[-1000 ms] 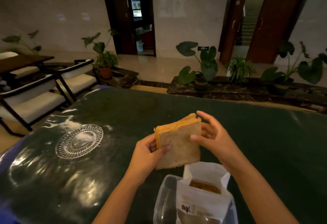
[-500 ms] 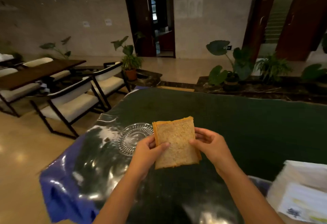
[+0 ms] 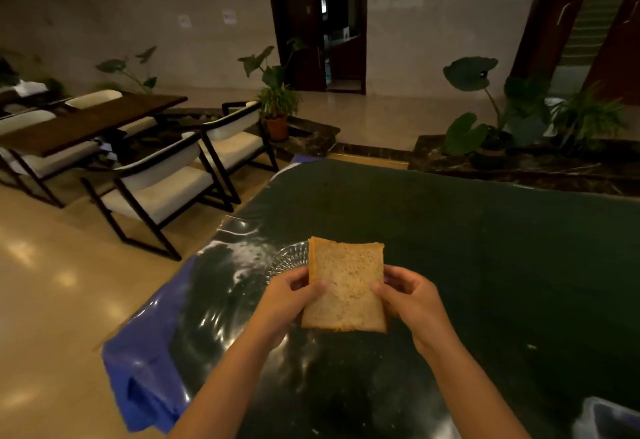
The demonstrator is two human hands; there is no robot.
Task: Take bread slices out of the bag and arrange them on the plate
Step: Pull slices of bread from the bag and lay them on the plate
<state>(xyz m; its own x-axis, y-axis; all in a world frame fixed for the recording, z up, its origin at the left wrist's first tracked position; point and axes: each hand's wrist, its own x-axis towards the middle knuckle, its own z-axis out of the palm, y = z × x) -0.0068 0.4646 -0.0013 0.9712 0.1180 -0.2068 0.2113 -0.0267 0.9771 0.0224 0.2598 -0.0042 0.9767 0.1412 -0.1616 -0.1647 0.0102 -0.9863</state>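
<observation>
While both hands, left [image 3: 289,295] & right [image 3: 408,296], pinch the bread [image 3: 346,286] upright, plate [image 3: 289,260] peeks out at its 10 o'clock.

A dim hall with pale marbled walls [image 3: 121,5] and a glossy beige floor [image 3: 52,282]. White-cushioned chairs [image 3: 162,189] with dark frames stand beside a wooden dining table [image 3: 93,120]. Potted plants [image 3: 277,99] line dark stone ledges near an open dark doorway [image 3: 332,23].
</observation>
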